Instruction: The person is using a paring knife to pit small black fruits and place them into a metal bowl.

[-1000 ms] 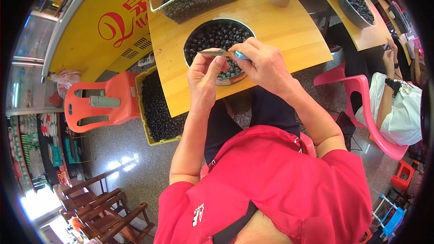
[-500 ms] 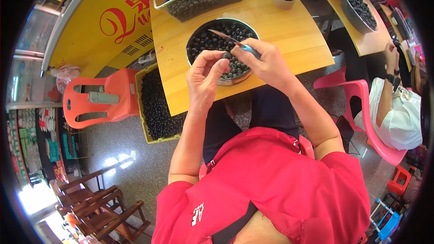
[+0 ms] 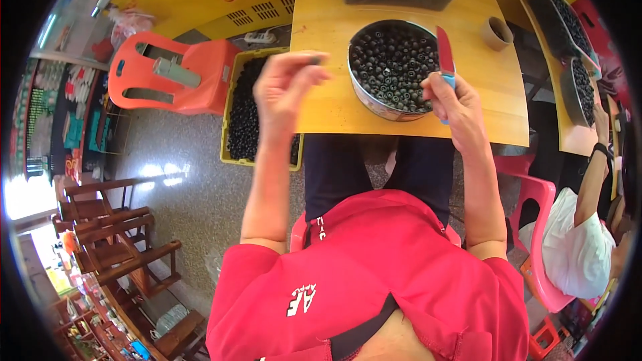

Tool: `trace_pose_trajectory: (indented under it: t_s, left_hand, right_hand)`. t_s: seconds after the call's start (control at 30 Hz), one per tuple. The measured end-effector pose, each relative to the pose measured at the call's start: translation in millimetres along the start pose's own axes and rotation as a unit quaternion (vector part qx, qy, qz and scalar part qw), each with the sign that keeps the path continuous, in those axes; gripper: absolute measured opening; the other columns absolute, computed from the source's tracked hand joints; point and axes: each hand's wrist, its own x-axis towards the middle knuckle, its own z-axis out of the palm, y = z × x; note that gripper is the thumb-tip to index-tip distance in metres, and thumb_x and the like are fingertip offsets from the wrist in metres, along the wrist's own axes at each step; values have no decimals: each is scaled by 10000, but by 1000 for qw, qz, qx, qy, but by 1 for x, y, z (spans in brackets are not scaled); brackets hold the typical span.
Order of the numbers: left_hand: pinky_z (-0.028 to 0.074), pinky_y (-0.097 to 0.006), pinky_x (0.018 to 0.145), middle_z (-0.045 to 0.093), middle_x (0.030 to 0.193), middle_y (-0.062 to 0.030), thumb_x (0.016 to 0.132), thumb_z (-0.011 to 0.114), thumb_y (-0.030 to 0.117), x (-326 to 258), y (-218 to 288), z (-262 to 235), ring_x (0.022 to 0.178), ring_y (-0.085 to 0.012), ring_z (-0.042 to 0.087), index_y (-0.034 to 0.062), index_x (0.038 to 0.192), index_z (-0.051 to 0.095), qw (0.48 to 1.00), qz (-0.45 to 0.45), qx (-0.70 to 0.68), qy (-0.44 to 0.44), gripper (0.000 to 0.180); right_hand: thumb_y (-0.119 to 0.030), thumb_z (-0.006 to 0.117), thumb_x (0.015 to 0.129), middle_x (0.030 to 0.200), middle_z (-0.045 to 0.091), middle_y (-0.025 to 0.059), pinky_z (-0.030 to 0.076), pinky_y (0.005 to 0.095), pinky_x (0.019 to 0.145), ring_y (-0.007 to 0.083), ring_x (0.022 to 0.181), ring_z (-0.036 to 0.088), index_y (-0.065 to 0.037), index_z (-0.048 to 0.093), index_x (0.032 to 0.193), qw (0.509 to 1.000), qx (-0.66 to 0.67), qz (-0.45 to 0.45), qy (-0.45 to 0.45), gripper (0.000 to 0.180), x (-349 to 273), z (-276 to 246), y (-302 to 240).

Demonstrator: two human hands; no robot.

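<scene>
Right hand has a fist round a blue-handled knife, blade pointing away, just over the right rim of a round tub full of dark berry-like balls on the wooden worktop. Left hand's a bit blurry, fingertips pinching one small dark piece by the worktop's left edge, above a yellow crate.

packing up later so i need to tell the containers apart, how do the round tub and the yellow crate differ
The round tub has a circular rim; the yellow crate has straight sides.
The round tub stands on the wooden table; the yellow crate sits lower, partly hidden by the tabletop.
Both hold many small dark round pieces.
</scene>
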Motion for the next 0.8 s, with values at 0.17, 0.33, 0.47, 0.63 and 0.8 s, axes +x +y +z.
trace_pose_trajectory:
  t_s: [0.17, 0.33, 0.47, 0.63, 0.8]
  left_hand:
    - [507, -232, 686, 652, 903, -77, 855, 681, 72, -17, -83, -131, 759, -127, 632, 10, 1036, 586, 965, -106, 145, 193, 213]
    - [499, -235, 568, 638, 854, -72, 807, 718, 79, -72, -183, -222, 640, -130, 605, -7, 992, 601, 910, -250, 190, 270, 235]
    - [502, -287, 690, 639, 944, -114, 800, 722, 113, -85, -205, -267, 773, -175, 609, -35, 1092, 594, 867, -201, 347, 296, 352]
    - [465, -310, 893, 608, 1131, -132, 896, 626, 98, -9, -123, -133, 995, -191, 582, -36, 1181, 553, 933, 10, 313, 177, 324]
    - [484, -238, 831, 645, 1035, -81, 921, 574, 12, 25, -20, 4, 915, -122, 611, -5, 1110, 602, 968, 37, 221, -113, 192]
  right_hand:
    - [-223, 583, 955, 767, 598, 18, 294, 178, 471, 17, 523, 392, -10, 639, 942, 998, 25, 7, 63, 221, -1, -24, 7]
    - [-210, 574, 957, 776, 597, 17, 291, 176, 466, 13, 523, 385, 7, 631, 959, 996, 3, -8, 94, 224, -5, -32, 9]
    - [-220, 570, 959, 791, 607, 15, 292, 177, 461, 11, 522, 381, -3, 631, 958, 996, -6, 0, 89, 225, -4, -24, 13]
    - [-234, 572, 957, 812, 632, 24, 297, 176, 460, 14, 520, 384, -9, 630, 942, 992, -36, -5, 121, 233, -9, -38, 16]
    - [-232, 579, 955, 812, 639, 25, 310, 172, 475, 13, 541, 399, -7, 635, 949, 990, -35, -42, 134, 232, -8, -38, 27]
